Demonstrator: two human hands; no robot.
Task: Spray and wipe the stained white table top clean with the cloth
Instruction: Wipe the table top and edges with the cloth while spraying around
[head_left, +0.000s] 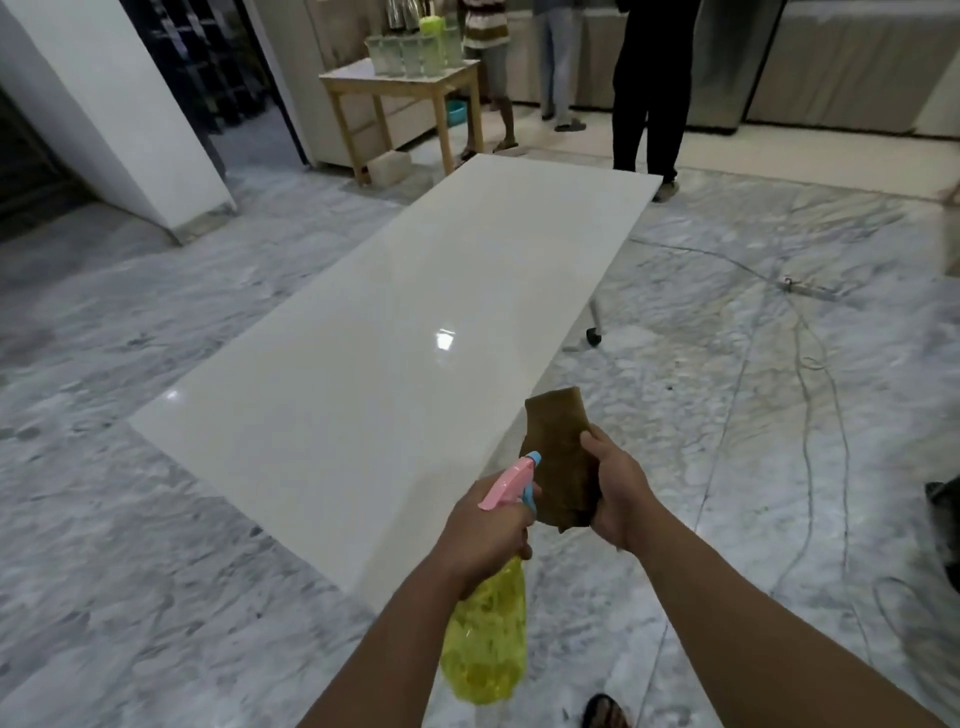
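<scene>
Two hands up over the worktop's (374, 322) near corner, at 6 o'clock. Left hand (485, 525): fingers curled round the bottle (485, 639), pink nozzle aimed toward 12. Right hand (621, 493): fingers and thumb pinching the cloth (558, 452), held upright just beside the nozzle, at 1 o'clock from it.

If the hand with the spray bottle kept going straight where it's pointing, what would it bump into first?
Probably the brown cloth that the right hand holds just ahead of the left hand; the depth is unclear, so it might pass beside it.
</scene>
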